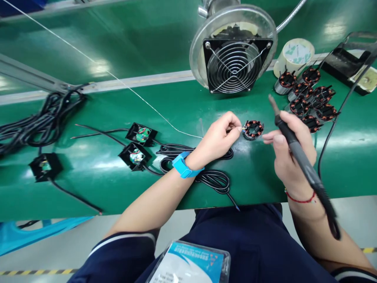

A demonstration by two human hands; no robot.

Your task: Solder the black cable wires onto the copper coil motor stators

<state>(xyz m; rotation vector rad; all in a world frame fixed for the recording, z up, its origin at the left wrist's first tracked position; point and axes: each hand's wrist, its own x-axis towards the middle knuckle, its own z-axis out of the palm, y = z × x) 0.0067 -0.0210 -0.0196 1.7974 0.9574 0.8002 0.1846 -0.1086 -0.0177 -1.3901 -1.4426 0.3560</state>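
Badge (pixel 191 265) nearest, at the chest. Left hand (pixel 219 135): fingertips pinching a thin wire (pixel 244 128) at left edge of a copper-wound core (pixel 253 130) on green bench (pixel 253 177). Right hand (pixel 283 162): gripping a soldering iron (pixel 303 157), tip apart from core. Far right, more cores (pixel 299 106); far side, fan (pixel 234 70).

Two hands (pixel 221 135), soldering iron (pixel 304 163), wound stator (pixel 252 134)

The soldering iron (pixel 304 162) looks blurred, the badge (pixel 191 265) cropped below.

Coiled cables (pixel 44 127) lie left of the stators (pixel 252 135).
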